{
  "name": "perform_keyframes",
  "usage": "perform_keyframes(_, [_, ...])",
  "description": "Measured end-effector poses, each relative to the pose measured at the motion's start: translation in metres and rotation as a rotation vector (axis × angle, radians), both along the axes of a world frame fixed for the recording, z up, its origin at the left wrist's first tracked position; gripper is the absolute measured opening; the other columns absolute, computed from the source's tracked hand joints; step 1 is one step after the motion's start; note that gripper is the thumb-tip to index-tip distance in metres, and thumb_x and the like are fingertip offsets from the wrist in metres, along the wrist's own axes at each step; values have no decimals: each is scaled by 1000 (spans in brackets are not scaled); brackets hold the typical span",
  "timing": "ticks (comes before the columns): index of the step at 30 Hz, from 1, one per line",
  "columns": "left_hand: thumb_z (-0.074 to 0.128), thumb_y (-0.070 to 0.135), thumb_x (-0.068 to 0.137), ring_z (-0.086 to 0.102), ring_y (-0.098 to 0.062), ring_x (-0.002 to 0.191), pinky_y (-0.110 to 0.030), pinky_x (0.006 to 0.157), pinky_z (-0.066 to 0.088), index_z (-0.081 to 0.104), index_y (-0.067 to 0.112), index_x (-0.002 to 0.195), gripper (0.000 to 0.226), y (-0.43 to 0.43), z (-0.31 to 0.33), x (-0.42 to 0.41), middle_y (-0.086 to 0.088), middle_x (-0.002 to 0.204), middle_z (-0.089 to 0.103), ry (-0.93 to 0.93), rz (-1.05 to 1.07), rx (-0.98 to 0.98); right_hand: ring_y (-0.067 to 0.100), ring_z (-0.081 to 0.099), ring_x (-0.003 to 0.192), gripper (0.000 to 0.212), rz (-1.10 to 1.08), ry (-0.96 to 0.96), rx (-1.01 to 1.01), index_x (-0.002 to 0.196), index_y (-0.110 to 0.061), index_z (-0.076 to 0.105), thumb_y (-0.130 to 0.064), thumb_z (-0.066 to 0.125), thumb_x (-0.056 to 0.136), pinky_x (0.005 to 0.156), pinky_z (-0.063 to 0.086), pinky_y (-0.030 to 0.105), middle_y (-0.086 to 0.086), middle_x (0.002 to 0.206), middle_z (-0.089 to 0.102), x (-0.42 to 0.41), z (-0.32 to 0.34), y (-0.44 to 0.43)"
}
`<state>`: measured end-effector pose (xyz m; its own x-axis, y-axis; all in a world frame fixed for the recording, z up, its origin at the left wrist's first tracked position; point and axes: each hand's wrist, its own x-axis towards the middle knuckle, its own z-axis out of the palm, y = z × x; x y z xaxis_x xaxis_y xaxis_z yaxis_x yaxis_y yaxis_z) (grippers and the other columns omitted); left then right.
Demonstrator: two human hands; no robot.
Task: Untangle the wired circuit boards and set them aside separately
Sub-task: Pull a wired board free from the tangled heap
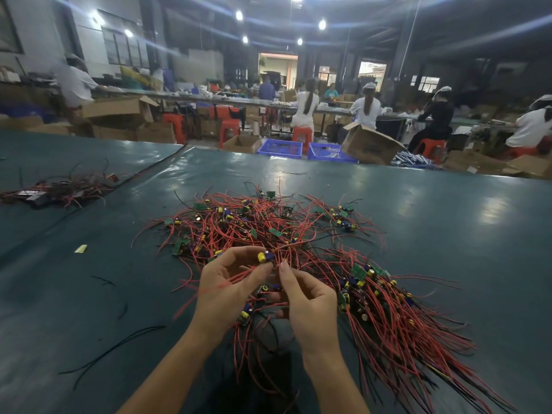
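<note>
Both hands hover over the near edge of a tangle (257, 228) of small green circuit boards and red wires, which lies in the middle of the dark green desk (448, 210). The left hand (230, 282) is curled, and its thumb and fingertips grip one board (265, 256) by its yellow capacitor and blue part, lifted just above the heap. That board's red wires (239, 276) trail back across the left palm. The right hand (310, 300) sits just beside it with its fingers curled in. Its forefinger and thumb pinch red strands right next to the held board, though I cannot tell whether they belong to that board.

To the right of the hands lies a second pile (388, 309), its boards bunched at the far end and its red wires fanning toward the near right corner of the desk. A smaller cluster (340, 216) sits at the tangle's far right edge. Well apart, at the far left of the desk, is another heap (59, 189) of wires and dark parts.

Loose black wires (113, 348) lie on the desk left of the forearms, and a small yellow scrap (80, 248) lies farther left of the tangle.

Beyond the desk stand two blue crates (280, 147), an open cardboard box (370, 144) and red stools (228, 130). People in white tops and caps sit at long benches with their backs to the camera.
</note>
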<state>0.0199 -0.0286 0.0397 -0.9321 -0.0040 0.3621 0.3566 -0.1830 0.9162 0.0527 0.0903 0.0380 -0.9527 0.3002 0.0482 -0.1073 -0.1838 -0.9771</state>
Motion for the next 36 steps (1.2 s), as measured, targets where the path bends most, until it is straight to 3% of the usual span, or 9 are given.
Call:
perform_keyframes(6, [71, 17, 70, 65, -7, 60, -19, 56, 52, 72, 11, 97, 28, 6, 2, 4, -3, 73, 73, -92, -146, 4, 5, 44, 44, 24, 100, 52, -145, 79, -22, 79, -43, 69, 73, 41, 37, 19, 1, 63, 60, 1, 3, -3])
perform_keyframes(9, [68, 14, 75, 60, -4, 54, -17, 54, 50, 69, 9, 107, 32, 9, 2, 5, 2, 66, 69, -107, -145, -28, 6, 56, 48, 21, 105, 94, -142, 76, -22, 79, -40, 68, 78, 42, 42, 18, -1, 63, 69, 1, 2, -3])
perform_keyframes(13, [70, 8, 80, 65, -11, 67, -21, 64, 55, 59, 24, 119, 44, 7, 0, 1, 1, 77, 71, -168, -190, -63, 13, 70, 62, 20, -71, 70, -177, 72, -22, 79, -36, 69, 83, 50, 52, 21, 4, 72, 75, -3, 0, 1])
perform_keyframes(19, [67, 25, 88, 56, -2, 64, -24, 64, 51, 69, 27, 96, 9, -17, -16, -11, 13, 76, 63, 69, 256, -677, 4, 66, 60, 17, -432, 20, -473, 81, -15, 73, -30, 70, 88, 41, 45, 16, 1, 84, 77, -7, 5, 34])
perform_keyframes(24, [60, 49, 87, 55, -7, 87, -28, 75, 49, 62, 31, 107, 27, -22, -27, -17, 15, 96, 55, -3, 229, -1196, 9, 67, 70, 10, -441, -137, -602, 89, -10, 66, -19, 68, 92, 46, 49, 17, 8, 102, 71, -9, 4, 49])
perform_keyframes(28, [62, 46, 86, 59, -3, 85, -25, 77, 52, 63, 31, 110, 28, -23, -27, -17, 19, 90, 63, -43, 176, -1159, 11, 67, 73, 10, -456, -148, -557, 90, -10, 66, -19, 65, 95, 47, 49, 20, 5, 103, 71, -11, 2, 52])
perform_keyframes(32, [67, 48, 81, 58, 1, 79, -25, 77, 52, 60, 35, 115, 37, -28, -24, -20, 21, 96, 61, -112, -9, -1158, 3, 65, 58, 13, -477, -81, -469, 81, -16, 69, -16, 65, 94, 42, 46, 18, -4, 83, 76, -10, 3, 49])
perform_keyframes(34, [72, 50, 75, 59, 0, 82, -23, 77, 53, 61, 35, 111, 40, -29, -22, -20, 21, 96, 61, -143, -70, -1143, -1, 61, 51, 13, -483, -70, -460, 81, -17, 70, -13, 66, 93, 40, 43, 16, -8, 74, 75, -10, 2, 48])
perform_keyframes(36, [74, 45, 72, 60, 0, 83, -27, 78, 55, 64, 33, 103, 34, -29, -22, -19, 18, 93, 63, -136, -65, -1145, 0, 61, 52, 11, -468, -90, -501, 85, -16, 70, -10, 65, 93, 40, 43, 15, -5, 81, 75, -11, 1, 49])
